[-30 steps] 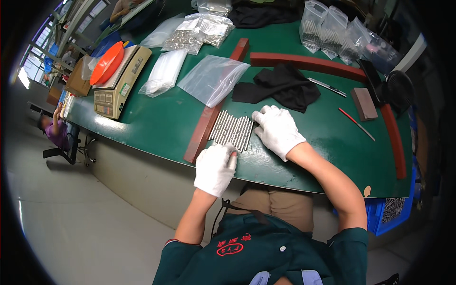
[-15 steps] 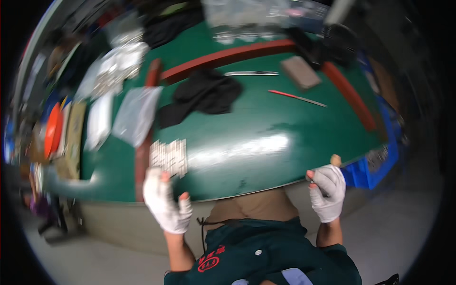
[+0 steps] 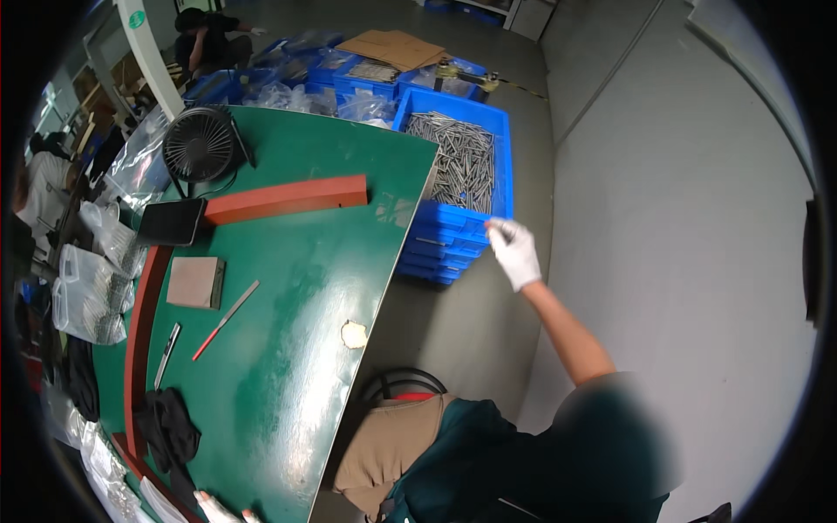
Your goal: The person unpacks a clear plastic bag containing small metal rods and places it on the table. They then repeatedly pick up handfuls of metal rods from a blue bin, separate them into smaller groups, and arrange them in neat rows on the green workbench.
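Out over the floor, my right hand (image 3: 514, 254), in a white glove with bare fingertips, reaches the near right corner of a blue crate (image 3: 504, 166). A heap of slim metal pins (image 3: 453, 157) fills that crate. The fingers are drawn together; whether something small is between them, I cannot make out. At the lower edge, my left hand (image 3: 220, 509), gloved the same way, shows only in part, over the green table (image 3: 288, 349). Its two visible fingertips are apart, near a black cloth (image 3: 170, 427). The rest of that hand is cut off.
Red bars (image 3: 288, 199) frame the work surface. Inside lie a brownish block (image 3: 195, 282), a red-handled file (image 3: 225, 321) and a knife-like tool (image 3: 167, 356). A fan (image 3: 200, 144) and a phone (image 3: 171, 223) stand beyond. A person (image 3: 209, 44) crouches behind more crates; a grey wall (image 3: 671, 192) rises right.
The view has swung to the right. My right hand has gone from beside the table's front edge out to the crate of pins. My left hand now shows only at the lower edge.
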{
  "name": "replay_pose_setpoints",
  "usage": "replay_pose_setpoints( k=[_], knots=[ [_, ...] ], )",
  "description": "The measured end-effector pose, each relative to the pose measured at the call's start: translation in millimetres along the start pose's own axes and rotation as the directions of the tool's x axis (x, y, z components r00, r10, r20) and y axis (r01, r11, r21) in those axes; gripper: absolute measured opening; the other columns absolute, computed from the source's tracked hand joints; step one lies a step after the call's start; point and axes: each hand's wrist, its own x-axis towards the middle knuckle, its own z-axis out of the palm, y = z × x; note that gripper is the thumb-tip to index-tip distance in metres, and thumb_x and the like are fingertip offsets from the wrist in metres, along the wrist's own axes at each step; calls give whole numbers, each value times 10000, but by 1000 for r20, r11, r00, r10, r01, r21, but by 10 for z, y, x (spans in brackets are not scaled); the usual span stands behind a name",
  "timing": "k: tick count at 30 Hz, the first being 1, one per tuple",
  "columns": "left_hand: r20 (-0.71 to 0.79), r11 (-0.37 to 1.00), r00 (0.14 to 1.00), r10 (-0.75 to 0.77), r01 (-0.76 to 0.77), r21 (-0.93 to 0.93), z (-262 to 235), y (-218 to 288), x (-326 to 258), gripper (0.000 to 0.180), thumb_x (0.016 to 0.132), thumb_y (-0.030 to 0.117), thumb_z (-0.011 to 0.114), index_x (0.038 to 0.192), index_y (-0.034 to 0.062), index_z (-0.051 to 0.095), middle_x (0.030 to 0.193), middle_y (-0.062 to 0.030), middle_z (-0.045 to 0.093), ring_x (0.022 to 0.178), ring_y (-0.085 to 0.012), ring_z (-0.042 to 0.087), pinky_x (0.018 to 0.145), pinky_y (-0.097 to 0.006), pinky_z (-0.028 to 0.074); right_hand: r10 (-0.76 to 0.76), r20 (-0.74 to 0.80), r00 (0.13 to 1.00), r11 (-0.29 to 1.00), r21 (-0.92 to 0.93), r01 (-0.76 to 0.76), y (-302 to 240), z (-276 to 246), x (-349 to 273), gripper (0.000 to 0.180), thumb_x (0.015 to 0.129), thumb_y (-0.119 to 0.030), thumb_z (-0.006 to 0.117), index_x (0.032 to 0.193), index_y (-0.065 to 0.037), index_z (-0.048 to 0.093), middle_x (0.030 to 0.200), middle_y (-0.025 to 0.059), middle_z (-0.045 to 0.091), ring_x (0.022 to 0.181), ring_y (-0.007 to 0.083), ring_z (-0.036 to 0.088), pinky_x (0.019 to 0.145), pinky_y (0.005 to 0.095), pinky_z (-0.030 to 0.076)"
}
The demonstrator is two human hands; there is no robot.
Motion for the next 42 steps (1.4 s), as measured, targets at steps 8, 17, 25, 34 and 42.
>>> replay_pose_setpoints(
  k=[8, 17, 25, 34, 42],
  knots=[
    [-217, 993, 975, 47, -22, 119, -79, 223, 68, 287, 825, 65, 520, 1080, -67, 529, 1027, -215, 569, 956, -331, 541, 865, -356, 416, 286, 75, 955, 655, -743, -138, 583, 175, 1430, 303, 743, -317, 548, 935, -116, 669, 976, 156, 622, 938, 320, 593, 786, 371, 478],
    [-605, 947, 794, 58, 149, 285, -154, 655, -37, 280, 902, 211, 477, 1024, -25, 563, 1032, -185, 567, 924, -293, 571, 784, -356, 493, 560, 132, 818, 230, -973, 0, 1191, 806, 1838, 402, 744, -377, 517, 1089, -190, 605, 1182, 39, 561, 1098, 241, 523, 884, 384, 432],
    [-527, 967, 817, -235, 252, -41, 362, 689, -510, 569, 923, 456, 303, 1264, 7, 379, 1292, -203, 380, 1178, -353, 389, 994, -458, 286, 508, 36, 861, 277, -953, -124, 1796, 827, 2156, 388, 750, -361, 522, 1078, -174, 611, 1167, 50, 568, 1079, 248, 535, 866, 387, 442],
    [-572, 951, 770, -283, 301, -65, 431, 733, -498, 416, 940, 329, 326, 1163, 1, 450, 1186, -205, 459, 1069, -341, 473, 838, -394, 435, 490, -91, 867, 259, -934, -245, 1984, 741, 2255, 372, 756, -343, 528, 1065, -157, 616, 1149, 61, 577, 1059, 255, 548, 846, 390, 452],
    [-559, 971, 802, -212, 237, -27, 240, 833, -379, 302, 851, 200, 451, 1061, 10, 555, 1117, -180, 549, 1034, -346, 502, 942, -475, 338, 486, -124, 865, 251, -929, -274, 2028, 726, 2190, 358, 762, -327, 534, 1054, -141, 622, 1134, 71, 585, 1040, 262, 559, 829, 393, 462]
  ],
)
